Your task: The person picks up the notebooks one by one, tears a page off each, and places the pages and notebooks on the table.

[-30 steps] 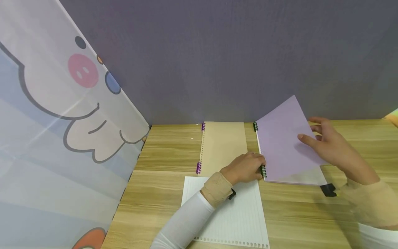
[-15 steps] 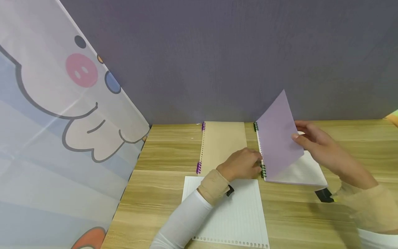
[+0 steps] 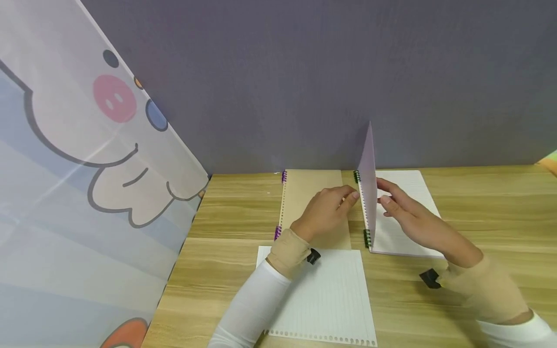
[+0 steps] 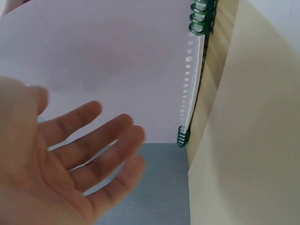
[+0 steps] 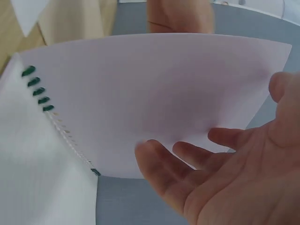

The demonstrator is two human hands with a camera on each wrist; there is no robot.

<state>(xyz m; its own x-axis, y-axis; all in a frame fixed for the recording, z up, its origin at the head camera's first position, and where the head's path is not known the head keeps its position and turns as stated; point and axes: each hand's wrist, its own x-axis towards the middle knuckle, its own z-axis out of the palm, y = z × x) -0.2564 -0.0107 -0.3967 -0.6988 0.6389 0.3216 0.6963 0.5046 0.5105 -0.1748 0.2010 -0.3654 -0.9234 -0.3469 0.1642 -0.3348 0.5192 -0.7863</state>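
On the wood-grained table [image 3: 487,208]: a green-ringed notebook [image 3: 393,237] is laid beside a tan notebook [image 3: 304,191].
Lilac cover [image 3: 370,193]: raised nearly upright along the green-ringed notebook's left edge.
Right hand [image 3: 415,220]: fingers unclenched, placed at the cover's right face.
Left hand [image 3: 324,212]: fingers loosely spread, positioned left of the cover.

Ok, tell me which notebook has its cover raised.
The green-ringed notebook on the right: its purple cover stands nearly upright, whereas the purple-ringed tan notebook has nothing raised.
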